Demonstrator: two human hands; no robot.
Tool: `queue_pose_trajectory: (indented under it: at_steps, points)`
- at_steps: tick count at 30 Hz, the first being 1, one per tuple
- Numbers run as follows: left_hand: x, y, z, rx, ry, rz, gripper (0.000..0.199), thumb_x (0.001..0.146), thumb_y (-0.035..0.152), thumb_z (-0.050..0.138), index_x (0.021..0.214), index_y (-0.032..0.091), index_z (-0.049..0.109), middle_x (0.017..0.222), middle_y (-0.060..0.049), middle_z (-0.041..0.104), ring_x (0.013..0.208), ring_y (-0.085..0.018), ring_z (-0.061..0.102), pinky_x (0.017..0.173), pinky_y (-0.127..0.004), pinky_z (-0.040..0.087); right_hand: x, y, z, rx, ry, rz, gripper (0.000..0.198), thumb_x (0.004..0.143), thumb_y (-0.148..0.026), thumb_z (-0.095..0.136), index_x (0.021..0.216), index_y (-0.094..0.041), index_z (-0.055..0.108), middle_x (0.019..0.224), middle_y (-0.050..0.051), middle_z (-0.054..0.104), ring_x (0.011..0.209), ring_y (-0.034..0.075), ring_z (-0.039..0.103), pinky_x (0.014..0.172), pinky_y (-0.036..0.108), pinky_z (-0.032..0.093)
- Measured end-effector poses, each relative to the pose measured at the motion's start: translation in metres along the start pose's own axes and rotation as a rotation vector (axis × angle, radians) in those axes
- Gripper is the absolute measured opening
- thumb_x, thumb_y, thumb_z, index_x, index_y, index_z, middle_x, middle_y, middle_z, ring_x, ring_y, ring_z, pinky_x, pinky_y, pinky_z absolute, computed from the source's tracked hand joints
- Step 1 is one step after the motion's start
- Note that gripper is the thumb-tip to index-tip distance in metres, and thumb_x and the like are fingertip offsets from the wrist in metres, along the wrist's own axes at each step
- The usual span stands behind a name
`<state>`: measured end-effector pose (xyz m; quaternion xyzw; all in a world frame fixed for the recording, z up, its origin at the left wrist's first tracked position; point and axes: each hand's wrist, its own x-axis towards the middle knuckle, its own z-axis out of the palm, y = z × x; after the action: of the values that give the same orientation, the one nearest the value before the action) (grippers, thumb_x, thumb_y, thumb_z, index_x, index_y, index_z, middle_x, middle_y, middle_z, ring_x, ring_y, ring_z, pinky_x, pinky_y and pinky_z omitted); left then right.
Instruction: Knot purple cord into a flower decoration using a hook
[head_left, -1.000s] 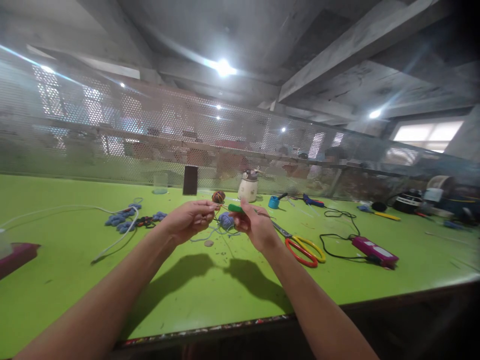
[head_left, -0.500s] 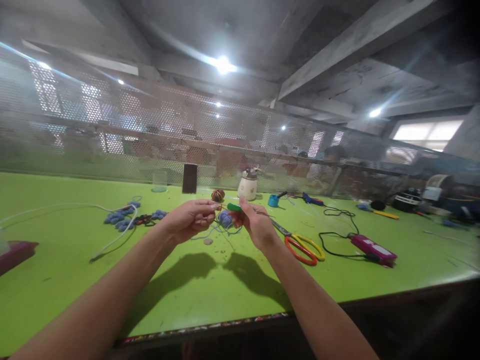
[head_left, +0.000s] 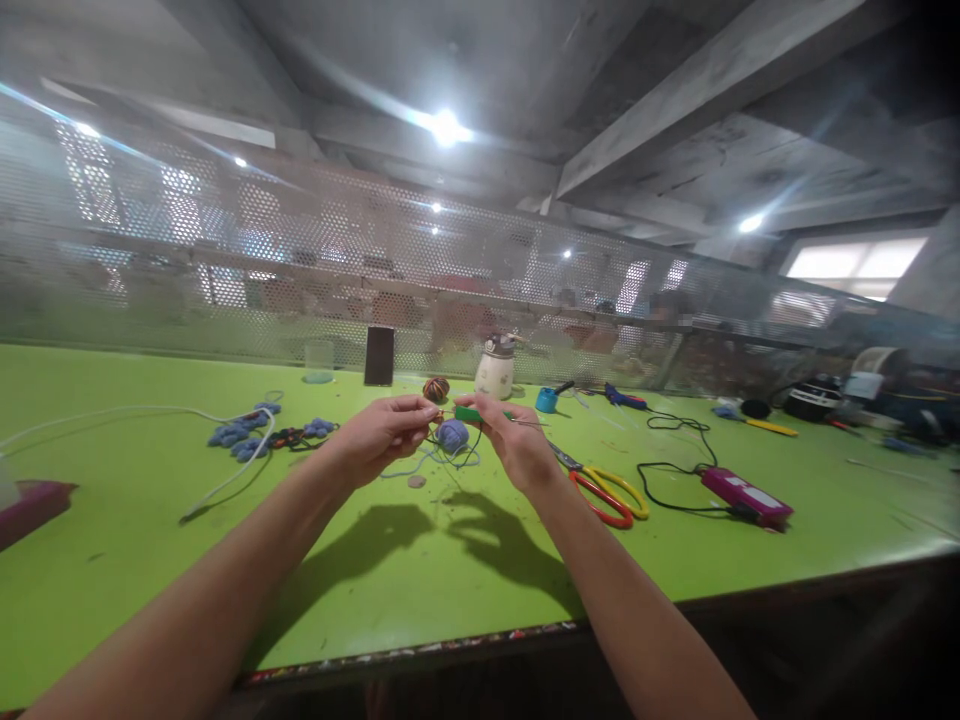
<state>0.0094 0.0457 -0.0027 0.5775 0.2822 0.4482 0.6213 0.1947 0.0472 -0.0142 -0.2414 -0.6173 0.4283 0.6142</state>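
My right hand (head_left: 512,440) holds a crochet hook with a green handle (head_left: 472,413) between thumb and fingers, roughly level above the table. Its thin metal shaft shows beyond the hand on the right. The hook's left end meets the fingertips of my left hand (head_left: 390,430), which pinch a small bit of reddish-orange yarn (head_left: 440,414). Most of that bit is hidden by the fingers. A dark strand hangs below, between the hands. Behind it lies a purple-blue yarn ball (head_left: 453,436) with a loose light-blue strand on the table.
Scissors (head_left: 604,497) with red and yellow handles lie beside my right wrist. A multicoloured yarn ball (head_left: 436,389), a white jar (head_left: 494,372) and a blue pot (head_left: 547,401) stand farther back. Blue crocheted pieces (head_left: 244,437) and a white cable (head_left: 232,478) are left; a magenta box (head_left: 746,497) is right.
My right hand's fingers have straightened and lifted, baring more of the green handle and the purple-blue yarn ball. My left hand stays in nearly the same place.
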Motion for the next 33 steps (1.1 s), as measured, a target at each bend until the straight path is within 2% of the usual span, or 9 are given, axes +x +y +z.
queue_pose_trajectory:
  at_steps: [3,6,9,12,15,17,21,27,33]
  points:
    - [0.000,0.003,-0.002,0.001,0.027,0.018,0.014,0.076,0.023,0.068,0.075,0.011,0.060,0.051,0.004,0.045,0.044,-0.003,0.032,0.042,-0.015,0.019,0.000,-0.019,-0.016,-0.129,-0.126,-0.037,0.017,0.075,-0.030,0.069,0.090,-0.023,0.075,0.113,0.007,0.067,0.110,0.021,0.057,0.096,0.039,0.042]
    - [0.001,0.006,-0.006,0.025,0.053,0.053,0.016,0.073,0.024,0.070,0.074,0.010,0.061,0.051,0.004,0.044,0.044,-0.003,0.032,0.042,-0.016,0.018,0.005,-0.037,-0.049,-0.322,-0.258,0.047,0.035,0.070,-0.024,0.072,0.106,-0.023,0.071,0.125,0.008,0.061,0.115,0.024,0.054,0.095,0.041,0.043]
    - [0.003,0.005,-0.010,0.104,0.078,0.074,0.018,0.071,0.025,0.071,0.071,0.010,0.061,0.048,0.005,0.042,0.042,-0.003,0.029,0.042,-0.018,0.015,0.017,-0.039,-0.078,-0.680,0.097,0.066,0.039,0.066,-0.018,0.070,0.105,-0.017,0.071,0.107,0.011,0.069,0.100,0.026,0.062,0.090,0.045,0.045]
    - [0.007,-0.001,-0.012,0.220,0.091,0.059,0.020,0.072,0.028,0.069,0.070,0.011,0.061,0.045,0.006,0.039,0.041,-0.004,0.026,0.043,-0.020,0.014,0.023,-0.029,-0.075,-0.998,0.369,-0.011,0.025,0.069,-0.015,0.063,0.091,-0.010,0.074,0.096,0.015,0.071,0.090,0.025,0.063,0.087,0.043,0.046]
    - [0.009,-0.007,-0.011,0.309,0.069,0.028,0.020,0.073,0.031,0.067,0.070,0.011,0.061,0.042,0.007,0.038,0.041,-0.005,0.024,0.044,-0.022,0.012,0.014,-0.019,-0.044,-0.920,0.101,-0.141,0.023,0.081,-0.025,0.057,0.091,-0.012,0.073,0.094,0.012,0.071,0.084,0.020,0.063,0.080,0.036,0.048]
    - [0.010,-0.010,-0.009,0.339,0.044,0.014,0.020,0.073,0.031,0.066,0.070,0.011,0.061,0.042,0.007,0.038,0.041,-0.005,0.025,0.045,-0.023,0.012,0.005,-0.014,-0.023,-0.852,-0.220,-0.052,0.024,0.084,-0.030,0.057,0.090,-0.014,0.073,0.086,0.009,0.071,0.076,0.017,0.062,0.072,0.032,0.048]
    - [0.010,-0.012,-0.005,0.384,0.010,-0.007,0.021,0.073,0.031,0.064,0.069,0.011,0.060,0.042,0.007,0.040,0.041,-0.005,0.025,0.045,-0.023,0.013,-0.004,-0.007,-0.006,-0.786,-0.480,0.067,0.023,0.087,-0.027,0.054,0.101,-0.014,0.068,0.085,0.007,0.068,0.069,0.014,0.061,0.063,0.027,0.046]
    - [0.011,-0.014,0.000,0.400,0.059,0.018,0.020,0.074,0.030,0.063,0.068,0.012,0.060,0.045,0.003,0.047,0.042,-0.006,0.034,0.044,-0.021,0.020,-0.001,0.006,-0.008,-0.467,-0.385,0.298,0.023,0.083,-0.029,0.056,0.094,-0.011,0.066,0.067,0.001,0.058,0.046,0.006,0.042,0.043,0.021,0.029]
    - [0.009,-0.013,0.003,0.247,0.081,-0.036,0.020,0.076,0.031,0.065,0.079,0.012,0.059,0.055,-0.001,0.058,0.042,-0.005,0.041,0.043,-0.017,0.024,-0.002,0.010,0.001,-0.308,-0.235,0.341,0.037,0.071,-0.038,0.069,0.094,-0.010,0.068,0.059,-0.001,0.055,0.042,0.004,0.033,0.042,0.022,0.023]
